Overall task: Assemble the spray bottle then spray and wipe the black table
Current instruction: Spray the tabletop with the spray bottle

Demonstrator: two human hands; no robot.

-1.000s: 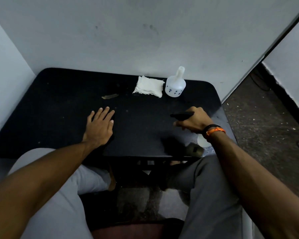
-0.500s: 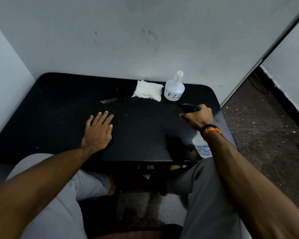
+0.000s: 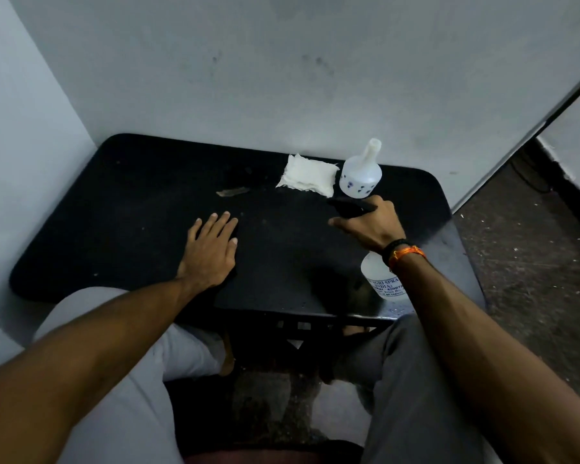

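Seated at a black table, a person's right hand grips an assembled spray bottle by its black trigger head, aimed to wet the surface, while the left hand rests open and flat, near a folded white cloth waiting at the back for wiping.

Both of my forearms are bare, with no sleeve in view on either one. On my right wrist I wear two bands side by side: a black one nearer the hand and a bright orange one just behind it, knotted or bunched on top. My legs are in plain trousers; the right leg looks darker grey, the left leg paler grey.
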